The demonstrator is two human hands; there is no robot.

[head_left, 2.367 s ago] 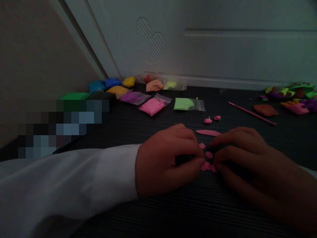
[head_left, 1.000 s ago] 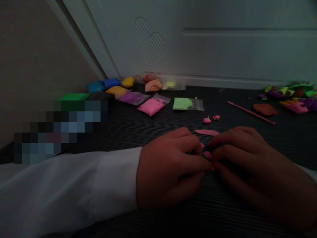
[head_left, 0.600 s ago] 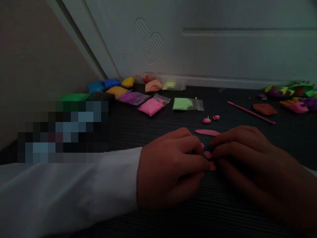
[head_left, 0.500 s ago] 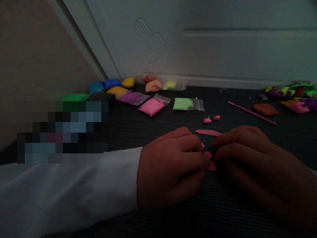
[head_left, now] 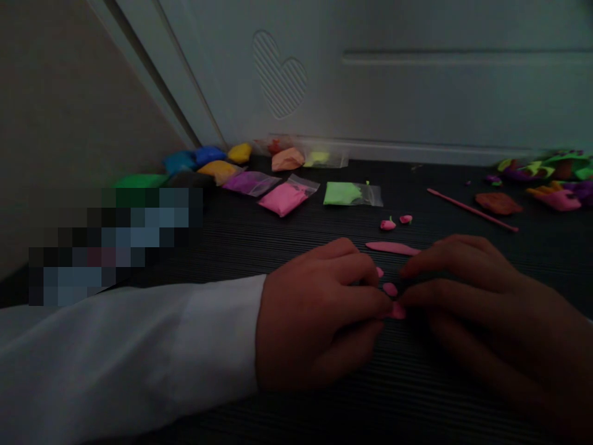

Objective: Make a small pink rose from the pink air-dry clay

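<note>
My left hand is closed, its fingers curled and their tips on the left end of a small flattened pink clay piece on the dark table. My right hand faces it with fingers extended and slightly bent. One of its fingertips reaches the upper right edge of that same piece. Just above lies another small pink clay disc. A third bit of pink clay shows partly behind my left fingers. Beyond the hands is a long pink modelling tool, its right end hidden by my right hand.
Two small pink clay buds with green tips lie farther back. Bags of pink clay, green clay and other colours line the back left. At right are a thin pink stick, a reddish-brown lump and colourful clay shapes.
My right hand's fingers have shifted slightly, one tip moving down from the middle disc to the nearest clay piece. My left hand stays almost in place.
</note>
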